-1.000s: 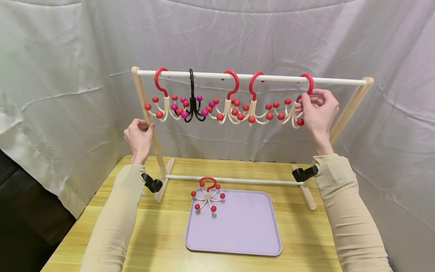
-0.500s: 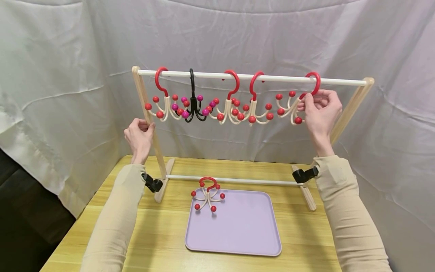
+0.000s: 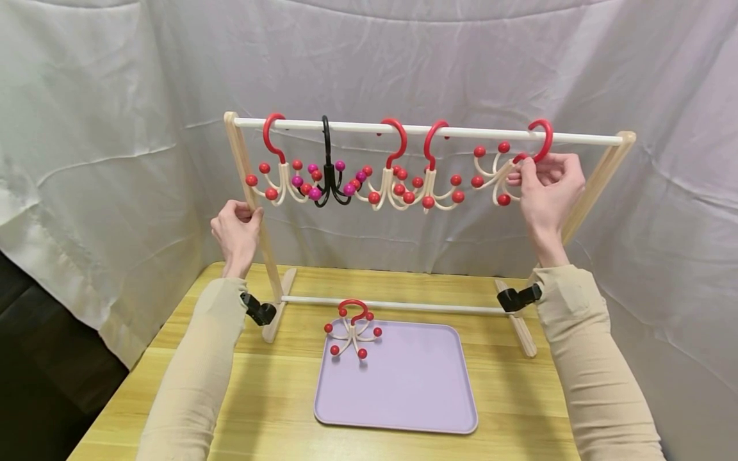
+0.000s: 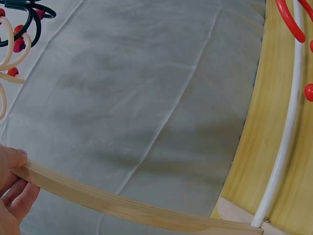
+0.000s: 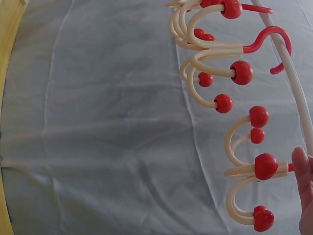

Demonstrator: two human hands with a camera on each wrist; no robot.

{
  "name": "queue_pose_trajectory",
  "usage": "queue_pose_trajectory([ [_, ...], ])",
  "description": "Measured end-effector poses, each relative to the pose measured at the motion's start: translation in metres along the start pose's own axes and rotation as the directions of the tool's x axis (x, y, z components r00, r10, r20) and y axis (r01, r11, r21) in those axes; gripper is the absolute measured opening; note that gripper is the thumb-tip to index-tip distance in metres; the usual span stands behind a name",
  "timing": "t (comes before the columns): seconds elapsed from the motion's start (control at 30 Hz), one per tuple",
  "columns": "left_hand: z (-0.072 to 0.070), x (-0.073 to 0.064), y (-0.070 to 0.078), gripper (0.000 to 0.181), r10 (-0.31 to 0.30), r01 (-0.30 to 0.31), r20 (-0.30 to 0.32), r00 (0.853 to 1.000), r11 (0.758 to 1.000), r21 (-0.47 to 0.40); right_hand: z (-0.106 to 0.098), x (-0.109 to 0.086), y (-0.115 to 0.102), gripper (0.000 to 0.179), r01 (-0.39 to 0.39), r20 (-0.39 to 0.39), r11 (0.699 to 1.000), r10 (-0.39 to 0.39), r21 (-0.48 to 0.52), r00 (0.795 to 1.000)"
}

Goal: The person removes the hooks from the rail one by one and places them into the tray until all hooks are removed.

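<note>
At the rack's right end, my right hand [image 3: 550, 192] pinches a cream multi-arm hanger [image 3: 503, 174] with red balls by the base of its red hook. The hanger tilts, its arms swung left, and the hook's top is at the white rail [image 3: 478, 133]; I cannot tell whether it touches. In the right wrist view the same hanger [image 5: 281, 169] sits beside the fingers [image 5: 304, 174]. My left hand [image 3: 235, 230] grips the wooden left post [image 3: 268, 256], thumb and fingers around it, as the left wrist view also shows on the post [image 4: 112, 203].
Three cream hangers with red hooks [image 3: 284, 182] and a black hanger [image 3: 328, 182] with magenta balls hang from the rail. A lilac tray [image 3: 403, 390] lies on the wooden table, with another red-hooked hanger [image 3: 353, 333] on its back left corner. A lower white bar [image 3: 403, 306] joins the rack's feet.
My right hand has shifted slightly right, and its hanger has moved rightward along the rail and tilted more, arms rising to the left. My left hand stays on the post.
</note>
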State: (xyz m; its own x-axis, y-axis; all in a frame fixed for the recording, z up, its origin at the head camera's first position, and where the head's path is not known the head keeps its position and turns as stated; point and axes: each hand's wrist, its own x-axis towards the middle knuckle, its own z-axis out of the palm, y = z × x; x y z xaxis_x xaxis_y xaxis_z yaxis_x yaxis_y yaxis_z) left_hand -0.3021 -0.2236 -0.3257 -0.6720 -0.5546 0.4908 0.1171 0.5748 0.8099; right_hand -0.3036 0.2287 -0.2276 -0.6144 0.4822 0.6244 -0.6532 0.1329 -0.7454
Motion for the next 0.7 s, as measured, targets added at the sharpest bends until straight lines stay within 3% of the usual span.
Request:
queue_pose_trajectory([
  [0.33,0.000,-0.001,0.000,0.024,-0.002,0.002,-0.005,1.000,1.000,-0.002,-0.001,-0.004,0.000,0.008,0.041,0.007,0.999,-0.041,0.009,0.999],
  [0.53,0.000,-0.001,0.000,0.026,-0.003,0.003,0.002,1.000,1.000,0.004,-0.006,-0.011,0.000,0.011,0.046,0.008,0.993,-0.047,0.105,0.999],
  [0.7,0.000,-0.001,-0.001,0.026,-0.001,0.001,0.006,1.000,1.000,-0.006,-0.013,-0.019,0.000,0.013,0.054,0.006,0.993,-0.055,0.107,0.998],
])
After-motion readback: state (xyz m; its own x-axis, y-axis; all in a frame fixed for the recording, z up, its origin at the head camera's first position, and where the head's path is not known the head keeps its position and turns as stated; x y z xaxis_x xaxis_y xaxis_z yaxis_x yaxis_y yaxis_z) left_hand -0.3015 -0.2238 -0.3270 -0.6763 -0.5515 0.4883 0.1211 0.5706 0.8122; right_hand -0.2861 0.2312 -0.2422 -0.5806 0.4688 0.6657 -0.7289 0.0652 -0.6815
